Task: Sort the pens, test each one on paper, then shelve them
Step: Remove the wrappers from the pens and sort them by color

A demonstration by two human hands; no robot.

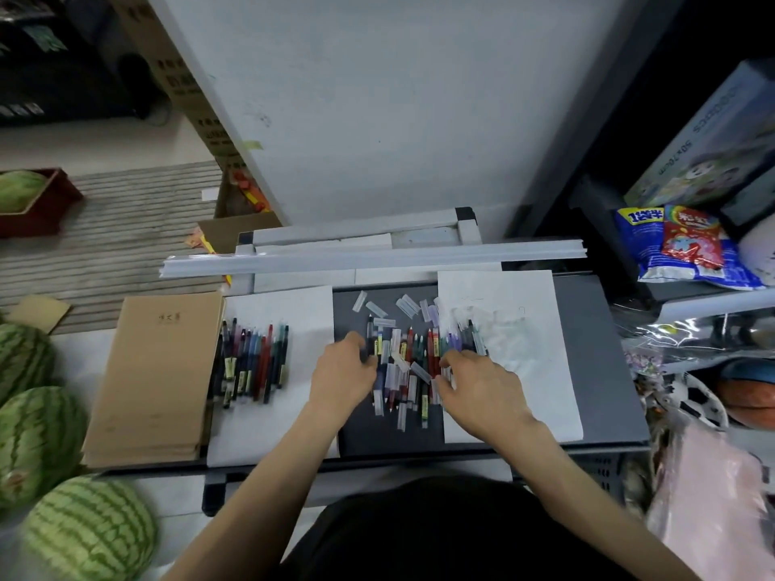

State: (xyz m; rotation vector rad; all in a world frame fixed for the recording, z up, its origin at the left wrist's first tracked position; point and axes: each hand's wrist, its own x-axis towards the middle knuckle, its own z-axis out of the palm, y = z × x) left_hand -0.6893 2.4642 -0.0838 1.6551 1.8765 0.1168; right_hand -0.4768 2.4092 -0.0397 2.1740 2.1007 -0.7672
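Note:
A loose heap of coloured pens [413, 354] and several clear caps lies on the dark table top [595, 350] between two white sheets. My left hand [341, 373] touches the heap's left edge with fingers bent among the pens. My right hand [478, 381] rests on the heap's right side, fingers spread over pens and caps. I cannot tell whether either hand pinches a pen. A tidy row of capped pens [253, 360] lies on the left white sheet [293, 417]. The right white sheet [524, 354] bears faint scribbles.
A stack of brown notebooks [157, 375] sits at the table's left end. White rails [377, 257] lie across the back. Watermelons [37, 438] stand on the floor to the left. A shelf with snack bags [679, 245] and balls is on the right.

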